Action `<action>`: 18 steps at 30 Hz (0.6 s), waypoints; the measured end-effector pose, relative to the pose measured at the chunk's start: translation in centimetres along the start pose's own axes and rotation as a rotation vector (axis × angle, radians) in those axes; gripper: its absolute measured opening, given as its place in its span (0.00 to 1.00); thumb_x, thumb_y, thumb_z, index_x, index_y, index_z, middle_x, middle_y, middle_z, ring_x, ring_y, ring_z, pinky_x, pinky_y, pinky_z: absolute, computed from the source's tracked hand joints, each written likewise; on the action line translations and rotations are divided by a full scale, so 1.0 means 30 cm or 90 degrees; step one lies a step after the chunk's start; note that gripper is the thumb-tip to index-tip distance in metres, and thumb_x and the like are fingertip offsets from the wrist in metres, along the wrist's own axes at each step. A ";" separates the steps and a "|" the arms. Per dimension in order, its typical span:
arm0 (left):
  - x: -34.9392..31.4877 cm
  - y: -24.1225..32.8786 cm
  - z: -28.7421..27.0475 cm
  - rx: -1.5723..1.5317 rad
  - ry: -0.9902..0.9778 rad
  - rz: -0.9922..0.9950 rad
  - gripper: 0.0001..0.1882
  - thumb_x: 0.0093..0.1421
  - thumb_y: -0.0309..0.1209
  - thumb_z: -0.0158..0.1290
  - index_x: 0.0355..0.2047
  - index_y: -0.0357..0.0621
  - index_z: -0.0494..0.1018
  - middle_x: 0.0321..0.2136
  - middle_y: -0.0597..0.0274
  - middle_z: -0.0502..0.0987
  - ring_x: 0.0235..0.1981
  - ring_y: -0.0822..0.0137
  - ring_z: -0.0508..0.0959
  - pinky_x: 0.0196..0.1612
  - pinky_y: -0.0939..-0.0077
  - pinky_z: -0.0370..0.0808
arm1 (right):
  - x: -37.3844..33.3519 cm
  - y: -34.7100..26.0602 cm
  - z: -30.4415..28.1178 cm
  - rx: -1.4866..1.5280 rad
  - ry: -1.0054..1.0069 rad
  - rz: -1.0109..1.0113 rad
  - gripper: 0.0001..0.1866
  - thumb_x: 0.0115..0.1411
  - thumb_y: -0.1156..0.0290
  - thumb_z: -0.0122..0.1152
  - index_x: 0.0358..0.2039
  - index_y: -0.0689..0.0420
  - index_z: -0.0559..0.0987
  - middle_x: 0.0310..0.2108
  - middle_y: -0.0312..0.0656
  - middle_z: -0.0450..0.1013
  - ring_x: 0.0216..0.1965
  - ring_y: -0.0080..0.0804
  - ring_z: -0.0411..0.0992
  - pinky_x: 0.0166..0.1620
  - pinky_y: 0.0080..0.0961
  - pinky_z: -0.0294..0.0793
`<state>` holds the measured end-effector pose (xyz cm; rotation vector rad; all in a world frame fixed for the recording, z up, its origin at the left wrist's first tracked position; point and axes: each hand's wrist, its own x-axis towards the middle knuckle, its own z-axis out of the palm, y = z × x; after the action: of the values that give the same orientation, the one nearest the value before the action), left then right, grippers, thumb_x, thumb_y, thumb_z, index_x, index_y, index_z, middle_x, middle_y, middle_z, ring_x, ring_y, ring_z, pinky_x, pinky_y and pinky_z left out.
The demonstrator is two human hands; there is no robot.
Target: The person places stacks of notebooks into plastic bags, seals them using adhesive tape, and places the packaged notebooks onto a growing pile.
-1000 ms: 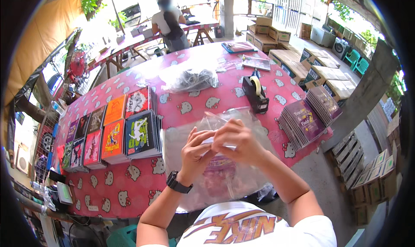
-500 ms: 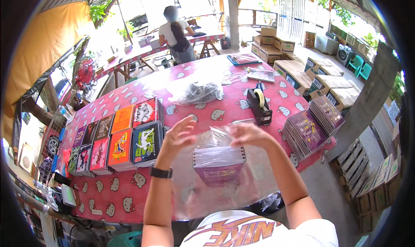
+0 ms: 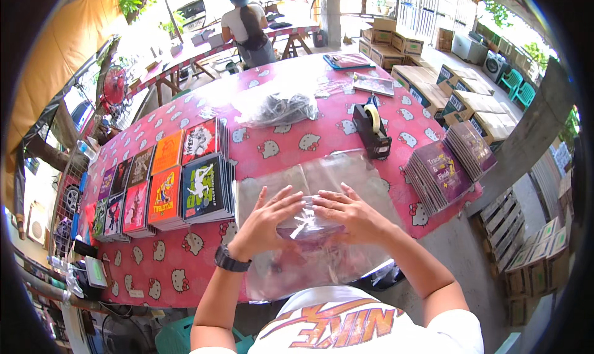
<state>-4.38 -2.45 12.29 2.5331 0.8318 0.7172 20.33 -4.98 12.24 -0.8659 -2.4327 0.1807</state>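
Note:
A small stack of purple booklets point(image 3: 307, 235) stands in front of me under clear plastic, with bright glare on it. Beneath and around it a clear plastic sheet point(image 3: 275, 280) lies spread on the table. My left hand point(image 3: 267, 221) rests on the left side of the stack, its fingers stretched out and spread. From the right, my right hand point(image 3: 356, 216) lies over the stack in the same way, fingers extended. The fingertips of the two hands nearly meet on top. Both hands cover much of the stack, and neither is wrapped round anything.
A black tape dispenser point(image 3: 372, 131) stands beyond my right hand. Purple booklet stacks point(image 3: 439, 174) are at the right edge. Colourful book stacks point(image 3: 164, 196) fill the left. A plastic bag of dark items point(image 3: 278, 109) lies farther back. Another person point(image 3: 247, 29) stands at a far table.
Both hands have come down from above the stack onto its top, and the loose plastic that stood up there is now folded down. The head view has shifted slightly.

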 end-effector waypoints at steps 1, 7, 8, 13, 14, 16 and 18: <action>-0.013 0.015 0.027 0.136 0.022 0.038 0.28 0.44 0.36 0.62 0.48 0.47 0.72 0.51 0.60 0.70 0.58 0.61 0.64 0.62 0.59 0.50 | -0.022 -0.011 0.018 -0.083 0.021 -0.002 0.21 0.50 0.60 0.62 0.44 0.56 0.76 0.47 0.40 0.71 0.55 0.35 0.64 0.59 0.39 0.56; -0.052 0.028 0.136 0.081 0.283 0.051 0.12 0.49 0.23 0.55 0.35 0.48 0.79 0.42 0.61 0.77 0.47 0.63 0.75 0.49 0.68 0.70 | -0.033 -0.038 0.103 -0.049 0.165 -0.002 0.17 0.46 0.74 0.60 0.40 0.57 0.77 0.44 0.38 0.72 0.46 0.32 0.68 0.47 0.28 0.70; -0.047 0.035 0.139 0.067 0.311 0.048 0.11 0.48 0.23 0.56 0.33 0.47 0.79 0.36 0.61 0.78 0.42 0.63 0.76 0.44 0.69 0.72 | -0.029 -0.040 0.094 -0.051 0.179 -0.008 0.17 0.44 0.76 0.60 0.38 0.57 0.78 0.40 0.37 0.73 0.42 0.32 0.69 0.43 0.27 0.71; -0.033 0.064 0.075 0.093 0.229 -0.007 0.11 0.43 0.25 0.58 0.30 0.47 0.78 0.24 0.64 0.76 0.28 0.64 0.75 0.32 0.70 0.73 | 0.002 -0.026 0.051 0.050 0.119 0.049 0.15 0.42 0.78 0.62 0.34 0.55 0.79 0.28 0.38 0.69 0.33 0.36 0.68 0.37 0.31 0.70; -0.015 0.056 0.049 0.092 0.171 -0.031 0.11 0.43 0.26 0.58 0.30 0.48 0.78 0.25 0.65 0.75 0.27 0.63 0.74 0.31 0.70 0.73 | 0.019 -0.012 0.043 0.103 0.120 0.036 0.14 0.43 0.78 0.62 0.34 0.53 0.79 0.24 0.38 0.68 0.31 0.37 0.68 0.34 0.32 0.69; 0.046 0.067 0.006 0.081 0.058 -0.096 0.12 0.42 0.32 0.59 0.31 0.46 0.78 0.29 0.63 0.76 0.29 0.61 0.75 0.32 0.71 0.73 | 0.026 0.016 0.028 0.138 0.084 0.052 0.14 0.43 0.78 0.62 0.34 0.53 0.79 0.24 0.39 0.68 0.31 0.38 0.68 0.34 0.32 0.69; 0.097 0.037 -0.022 0.127 0.114 -0.043 0.16 0.41 0.34 0.61 0.33 0.45 0.78 0.29 0.61 0.77 0.31 0.60 0.75 0.34 0.71 0.73 | 0.048 0.027 0.020 0.184 0.003 0.092 0.12 0.44 0.75 0.63 0.33 0.55 0.79 0.25 0.41 0.69 0.32 0.39 0.69 0.35 0.32 0.70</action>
<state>-2.24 -1.32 14.36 2.6267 1.0933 0.8902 19.52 -3.43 12.15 -0.9067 -2.2649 0.5681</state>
